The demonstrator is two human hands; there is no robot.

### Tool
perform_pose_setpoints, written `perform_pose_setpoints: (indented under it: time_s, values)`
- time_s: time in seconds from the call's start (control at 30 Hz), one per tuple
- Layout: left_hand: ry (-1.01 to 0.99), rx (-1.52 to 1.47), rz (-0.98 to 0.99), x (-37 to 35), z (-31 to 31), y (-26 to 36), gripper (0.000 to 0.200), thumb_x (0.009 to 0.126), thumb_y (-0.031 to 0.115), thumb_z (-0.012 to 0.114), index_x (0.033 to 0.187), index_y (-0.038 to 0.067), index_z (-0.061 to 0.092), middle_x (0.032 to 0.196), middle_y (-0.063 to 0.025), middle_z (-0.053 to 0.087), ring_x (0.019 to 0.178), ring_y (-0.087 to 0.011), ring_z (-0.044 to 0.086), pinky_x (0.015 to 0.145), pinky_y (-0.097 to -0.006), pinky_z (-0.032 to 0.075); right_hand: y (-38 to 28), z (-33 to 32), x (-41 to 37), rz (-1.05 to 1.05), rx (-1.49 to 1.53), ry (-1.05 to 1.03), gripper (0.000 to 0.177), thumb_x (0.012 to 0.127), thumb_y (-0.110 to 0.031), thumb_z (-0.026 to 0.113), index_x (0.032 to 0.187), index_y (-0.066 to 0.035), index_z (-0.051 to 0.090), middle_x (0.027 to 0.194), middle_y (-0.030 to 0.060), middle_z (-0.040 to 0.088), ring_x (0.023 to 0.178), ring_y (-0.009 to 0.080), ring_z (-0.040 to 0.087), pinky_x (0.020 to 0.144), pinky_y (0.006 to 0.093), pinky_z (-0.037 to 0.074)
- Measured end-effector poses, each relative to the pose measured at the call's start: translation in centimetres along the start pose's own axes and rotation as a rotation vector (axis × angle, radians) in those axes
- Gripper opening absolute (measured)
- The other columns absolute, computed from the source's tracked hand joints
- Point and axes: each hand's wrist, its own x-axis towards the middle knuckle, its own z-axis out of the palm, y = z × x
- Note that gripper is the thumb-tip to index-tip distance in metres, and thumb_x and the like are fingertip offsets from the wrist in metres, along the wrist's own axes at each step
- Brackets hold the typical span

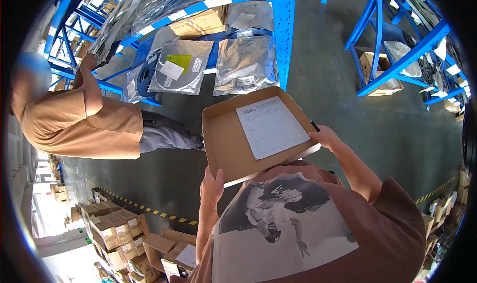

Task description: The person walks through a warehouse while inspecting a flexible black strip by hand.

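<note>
In front of my body I carry a shallow cardboard tray (223, 151), like a box lid. A printed paper form (272, 129) lies flat inside it, toward the right. My left hand (212, 184) is closed on the tray's near left corner, thumb over the rim. At the right corner, my right hand (325, 136) grips the rim. A black pen (315, 126) sticks out by its fingers. The fingers under the tray are hidden.
A co-worker in a tan shirt (89, 126) stands at left, handling bags on a blue rack (284, 39). Bagged reels (181, 67) hang over its shelf front. Another rack (380, 79) is at right. Stacked cartons (112, 228) stand behind yellow-black floor tape (149, 208).
</note>
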Motion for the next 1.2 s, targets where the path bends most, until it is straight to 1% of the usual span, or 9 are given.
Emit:
perform_pose_setpoints:
  time_s: [0.13,0.27,0.33,0.43,0.57,0.63,0.77,0.83,1.2]
  values:
    - [0.049,-0.089,0.087,0.2,0.4,-0.8,0.053,0.087,0.033,0.045,0.129,0.003,0.036,0.115,-0.0218,0.055,0.108,-0.0367,0.052,0.091,-0.0404,0.041,-1.3,-0.4,-1.3,-0.117,-0.064,0.085,0.046,0.075,-0.033,0.06,0.108,-0.002,0.057,0.091,0.0172,0.064,0.083,0.0284,0.061,0.073,0.0366,0.045]
    - [0.237,-0.12,0.319,-0.7,0.1,0.0,0.053,0.087,0.025,0.048,0.131,0.001,0.032,0.122,-0.0224,0.049,0.112,-0.0374,0.049,0.093,-0.0401,0.039,-1.5,-0.1,-1.6,-0.305,-0.042,0.222,0.047,0.076,-0.033,0.06,0.113,-0.004,0.054,0.091,0.0187,0.063,0.084,0.0291,0.061,0.072,0.0374,0.046]
    - [0.3,-0.154,0.401,-0.5,0.1,-0.1,0.053,0.087,0.022,0.05,0.132,0.001,0.031,0.124,-0.0226,0.047,0.113,-0.0375,0.048,0.093,-0.0401,0.039,-2.3,-0.2,-1.9,-0.435,0.005,0.37,0.047,0.077,-0.032,0.06,0.115,-0.005,0.053,0.084,0.0167,0.063,0.072,0.0257,0.062,0.067,0.0345,0.047]
    - [0.428,-0.241,0.587,-0.1,-0.2,-0.1,0.055,0.085,0.015,0.052,0.132,-0.002,0.03,0.124,-0.0238,0.046,0.112,-0.0385,0.047,0.094,-0.0405,0.039,-3.5,-0.5,-2.4,-0.45,0.101,0.392,0.044,0.079,-0.029,0.06,0.115,-0.005,0.052,0.077,0.0132,0.062,0.059,0.0201,0.057,0.058,0.03,0.045]
    - [0.561,-0.289,0.703,-0.5,-0.8,0.7,0.055,0.084,0.01,0.053,0.132,-0.004,0.029,0.124,-0.025,0.044,0.111,-0.039,0.048,0.094,-0.0402,0.039,-5.2,-0.9,-3.6,-0.591,0.181,0.441,0.038,0.081,-0.024,0.06,0.114,-0.005,0.053,0.072,0.0107,0.06,0.052,0.0154,0.051,0.051,0.0268,0.042]
    - [0.611,-0.324,0.743,-0.7,-0.9,0.8,0.055,0.084,0.008,0.052,0.132,-0.005,0.029,0.125,-0.0251,0.044,0.111,-0.0387,0.048,0.093,-0.04,0.039,-5.3,-0.9,-3.7,-0.803,0.248,0.524,0.035,0.082,-0.019,0.06,0.113,-0.005,0.053,0.07,0.0106,0.06,0.052,0.015,0.051,0.05,0.0262,0.041]
    - [0.647,-0.304,0.797,-0.3,-0.9,0.4,0.055,0.084,0.006,0.052,0.133,-0.004,0.028,0.126,-0.0249,0.043,0.111,-0.0381,0.048,0.092,-0.0401,0.04,-5.7,-1.5,-4.4,-0.765,0.202,0.505,0.033,0.082,-0.017,0.06,0.111,-0.003,0.053,0.071,0.0111,0.06,0.054,0.0155,0.052,0.052,0.0264,0.042]
    - [0.641,-0.329,0.781,-0.3,-0.6,-0.1,0.057,0.084,0.006,0.053,0.135,0.001,0.028,0.126,-0.0191,0.044,0.113,-0.0279,0.047,0.094,-0.0351,0.038,-5.3,-1.4,-4.3,-0.862,0.207,0.528,0.033,0.083,-0.017,0.059,0.112,-0.003,0.053,0.074,0.0122,0.061,0.057,0.0167,0.053,0.056,0.0261,0.044]
    - [0.585,-0.376,0.704,-1.6,-1.1,1.1,0.053,0.083,0.007,0.055,0.131,0.0,0.035,0.12,-0.0193,0.049,0.108,-0.0311,0.05,0.091,-0.0363,0.04,-4.6,-1.3,-4.6,-0.69,0.229,0.462,0.037,0.082,-0.021,0.059,0.113,-0.002,0.052,0.076,0.0134,0.062,0.06,0.0166,0.055,0.059,0.0268,0.045]
